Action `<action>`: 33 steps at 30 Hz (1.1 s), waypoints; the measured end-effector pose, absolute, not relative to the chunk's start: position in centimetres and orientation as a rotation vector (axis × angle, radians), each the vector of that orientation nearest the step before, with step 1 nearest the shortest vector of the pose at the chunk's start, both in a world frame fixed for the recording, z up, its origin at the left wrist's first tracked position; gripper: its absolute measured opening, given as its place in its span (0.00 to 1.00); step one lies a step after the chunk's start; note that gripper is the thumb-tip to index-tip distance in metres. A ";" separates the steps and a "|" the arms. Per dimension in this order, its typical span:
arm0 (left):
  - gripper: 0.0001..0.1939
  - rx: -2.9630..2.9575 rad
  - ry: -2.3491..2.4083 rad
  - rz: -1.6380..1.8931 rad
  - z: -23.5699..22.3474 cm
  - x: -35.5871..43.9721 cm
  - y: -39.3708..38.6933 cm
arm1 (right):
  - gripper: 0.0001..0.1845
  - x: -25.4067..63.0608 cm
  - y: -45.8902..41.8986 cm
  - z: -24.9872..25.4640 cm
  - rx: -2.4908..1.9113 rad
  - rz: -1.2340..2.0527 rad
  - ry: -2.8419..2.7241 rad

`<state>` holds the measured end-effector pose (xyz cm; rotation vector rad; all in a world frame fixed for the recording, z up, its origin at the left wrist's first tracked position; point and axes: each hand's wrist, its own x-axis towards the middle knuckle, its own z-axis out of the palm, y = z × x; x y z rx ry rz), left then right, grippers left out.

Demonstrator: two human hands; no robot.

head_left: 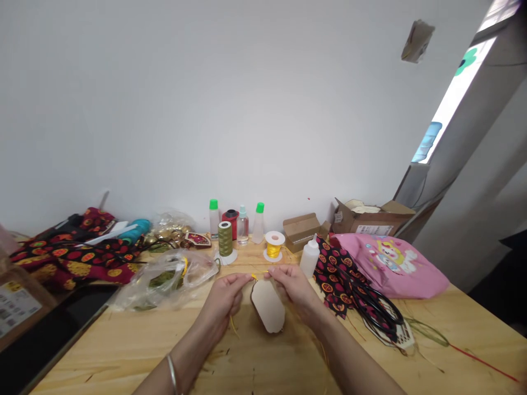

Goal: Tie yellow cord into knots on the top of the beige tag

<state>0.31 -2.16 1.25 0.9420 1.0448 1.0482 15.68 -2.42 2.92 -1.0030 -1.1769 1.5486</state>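
Between my two hands a thin yellow cord (259, 274) is stretched. My left hand (227, 293) pinches it close to a small yellow knot, and a loose end of the cord dangles below the palm. The fingers of my right hand (294, 285) are closed on the other side of the same cord. From the cord hangs a flat, pale beige plaque (268, 307) with a scalloped lower edge and a darker rim. Just behind my hands stands a white spool (274, 240) of yellow cord.
A green thread spool (225, 239) and several bottles line the wall. Left lie a clear plastic bag (164, 277) and patterned cloth (82, 252). On the right are a white squeeze bottle (309, 258), a pink bag (391, 266), black cords (373, 302) and a cardboard box (373, 216).
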 end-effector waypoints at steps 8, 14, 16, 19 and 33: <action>0.15 1.174 1.205 0.938 0.8 1.2 -2.3 | 0.15 14.8 -1.9 1.4 -1.069 1.480 -1.241; 0.16 1.216 1.179 0.933 0.1 0.7 -2.2 | 0.14 15.6 -1.5 1.1 -1.071 1.602 -1.062; 0.16 1.219 1.155 0.923 0.2 0.6 -2.2 | 0.14 15.8 -1.5 1.1 -1.036 1.665 -1.015; 0.15 1.276 1.174 0.938 0.6 0.7 -2.2 | 0.15 16.0 -1.5 1.3 -1.004 1.712 -0.973; 0.15 1.278 1.036 0.866 0.4 0.9 -2.3 | 0.15 15.7 -2.1 1.7 -1.008 1.736 -1.020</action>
